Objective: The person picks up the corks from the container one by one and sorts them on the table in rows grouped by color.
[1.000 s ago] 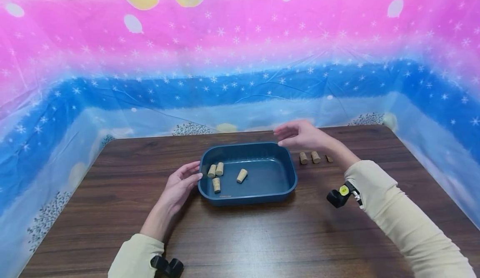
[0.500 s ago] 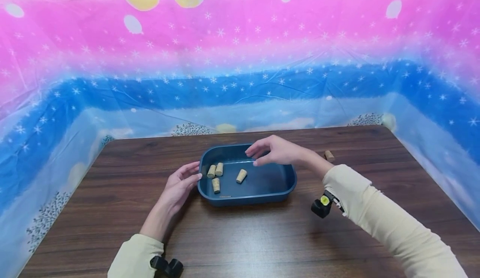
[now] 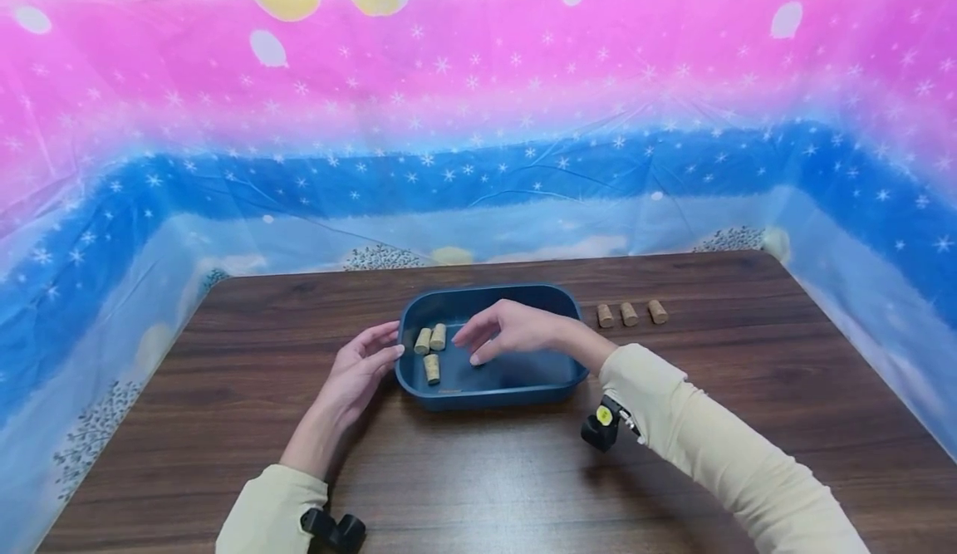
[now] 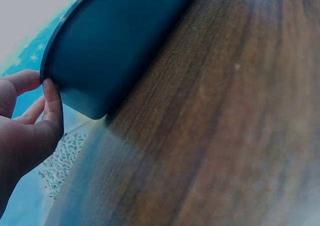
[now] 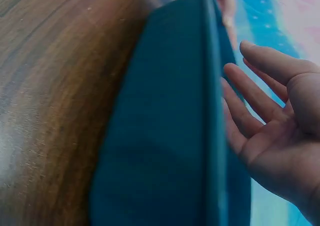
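A dark blue rectangular baking dish [image 3: 493, 400] stands on the table. My left hand [image 3: 364, 365] holds it by the left end, thumb and index finger pinching the rim, as the left wrist view [image 4: 30, 116] shows. My right hand [image 3: 516, 330] is over the inside of the dish, fingers spread and slightly bent with nothing between them; the right wrist view shows these fingers [image 5: 257, 93] beyond the rim. Three cork stoppers, one of them a cork [image 3: 431, 369] nearer the front, lie at the dish's left end. The dish's middle is hidden behind my right hand.
To the right of the dish, three more corks [image 3: 628, 314] stand in a row on the brown wooden table [image 3: 478, 479]. A patterned pink and blue cloth [image 3: 478, 164] hangs round the table's back and sides.
My right hand has come from the dish's back right corner leftward and down into it, now hiding the single cork seen in the middle before. The left hand stays on the rim.
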A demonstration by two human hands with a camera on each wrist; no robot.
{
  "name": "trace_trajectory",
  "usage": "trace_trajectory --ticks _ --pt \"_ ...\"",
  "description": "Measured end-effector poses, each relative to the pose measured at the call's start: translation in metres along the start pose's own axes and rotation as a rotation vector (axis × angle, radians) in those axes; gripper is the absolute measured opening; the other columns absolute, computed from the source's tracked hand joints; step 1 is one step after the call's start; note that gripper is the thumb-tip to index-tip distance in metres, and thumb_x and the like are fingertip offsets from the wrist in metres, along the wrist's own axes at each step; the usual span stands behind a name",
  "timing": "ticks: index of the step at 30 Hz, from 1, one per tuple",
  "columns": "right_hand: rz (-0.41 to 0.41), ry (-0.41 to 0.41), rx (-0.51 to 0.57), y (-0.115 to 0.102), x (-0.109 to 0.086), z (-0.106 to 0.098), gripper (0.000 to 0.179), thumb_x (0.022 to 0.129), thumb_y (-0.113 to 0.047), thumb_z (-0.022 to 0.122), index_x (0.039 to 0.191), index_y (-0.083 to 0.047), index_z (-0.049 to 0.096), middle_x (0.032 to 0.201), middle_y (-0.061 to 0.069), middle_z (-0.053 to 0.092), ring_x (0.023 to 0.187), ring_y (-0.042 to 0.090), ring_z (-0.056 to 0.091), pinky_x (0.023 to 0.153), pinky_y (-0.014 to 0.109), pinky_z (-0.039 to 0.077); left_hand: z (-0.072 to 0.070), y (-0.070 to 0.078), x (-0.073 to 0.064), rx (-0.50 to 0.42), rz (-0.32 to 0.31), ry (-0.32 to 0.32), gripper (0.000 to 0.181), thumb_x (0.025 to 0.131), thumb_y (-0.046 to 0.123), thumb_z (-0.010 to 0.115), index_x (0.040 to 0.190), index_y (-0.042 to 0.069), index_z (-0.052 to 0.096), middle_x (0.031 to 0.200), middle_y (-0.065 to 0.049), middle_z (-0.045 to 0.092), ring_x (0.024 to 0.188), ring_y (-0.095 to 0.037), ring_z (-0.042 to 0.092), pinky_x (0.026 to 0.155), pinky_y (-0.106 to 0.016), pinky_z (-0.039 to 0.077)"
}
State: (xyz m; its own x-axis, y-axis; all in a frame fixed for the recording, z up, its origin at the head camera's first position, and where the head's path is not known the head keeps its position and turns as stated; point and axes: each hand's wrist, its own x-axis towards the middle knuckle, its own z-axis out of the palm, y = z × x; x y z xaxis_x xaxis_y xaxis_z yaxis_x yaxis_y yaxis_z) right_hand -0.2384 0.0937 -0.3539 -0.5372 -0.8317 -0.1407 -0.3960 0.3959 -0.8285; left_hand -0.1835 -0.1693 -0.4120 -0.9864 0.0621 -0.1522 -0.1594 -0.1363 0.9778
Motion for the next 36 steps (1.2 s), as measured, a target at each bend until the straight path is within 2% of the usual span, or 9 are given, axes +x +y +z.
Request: trace_trajectory --ticks 6,16,20,27,36 --pt "0.012 -0.083 -0.015 0.004 0.009 0.013 0.035 0.093 -0.004 0.063 0.127 0.002 0.06 0.124 0.012 0.062 0.113 0.02 0.06 0.093 0.027 0.048 0.001 0.0 0.001 0.004 0.0 -0.001 0.048 0.095 0.0 0.056 0.14 -0.006 0.04 0.133 -0.019 0.046 0.109 -0.017 0.052 0.089 -0.023 0.046" --pt "0.018 -0.146 -0.053 0.01 0.017 0.024 0.029 0.093 0.003 0.06 0.12 0.0 0.066 0.114 0.006 0.068 0.101 0.01 0.062 0.09 0.024 0.048 0.001 0.001 0.002 0.005 0.002 0.0 0.049 0.094 -0.001 0.056 0.14 -0.006 0.04 0.132 -0.018 0.045 0.11 -0.018 0.051 0.091 -0.024 0.046" --pt "0.029 -0.157 -0.083 0.01 0.019 0.026 0.028 0.093 0.003 0.059 0.119 -0.003 0.068 0.111 0.003 0.068 0.096 0.008 0.062 0.089 0.023 0.048 0.001 0.002 0.001 0.01 -0.001 0.003 0.048 0.095 0.0 0.056 0.14 -0.005 0.041 0.133 -0.018 0.045 0.111 -0.018 0.051 0.09 -0.023 0.046" --pt "-0.011 -0.182 -0.14 0.007 0.027 0.031 0.027 0.095 0.001 0.057 0.119 -0.004 0.068 0.111 0.002 0.068 0.097 0.006 0.06 0.091 0.021 0.046 0.001 0.003 0.001 0.006 0.0 0.002 0.048 0.095 0.0 0.056 0.14 -0.005 0.041 0.133 -0.019 0.045 0.111 -0.019 0.051 0.089 -0.022 0.046" --pt "0.04 -0.205 -0.198 0.004 0.03 0.035 0.033 0.096 0.002 0.054 0.124 -0.01 0.066 0.102 -0.005 0.065 0.092 0.008 0.056 0.092 0.023 0.042 0.0 0.001 0.002 0.01 -0.017 0.009 0.047 0.095 0.001 0.056 0.14 -0.003 0.042 0.134 -0.019 0.046 0.115 -0.024 0.049 0.092 -0.024 0.047"
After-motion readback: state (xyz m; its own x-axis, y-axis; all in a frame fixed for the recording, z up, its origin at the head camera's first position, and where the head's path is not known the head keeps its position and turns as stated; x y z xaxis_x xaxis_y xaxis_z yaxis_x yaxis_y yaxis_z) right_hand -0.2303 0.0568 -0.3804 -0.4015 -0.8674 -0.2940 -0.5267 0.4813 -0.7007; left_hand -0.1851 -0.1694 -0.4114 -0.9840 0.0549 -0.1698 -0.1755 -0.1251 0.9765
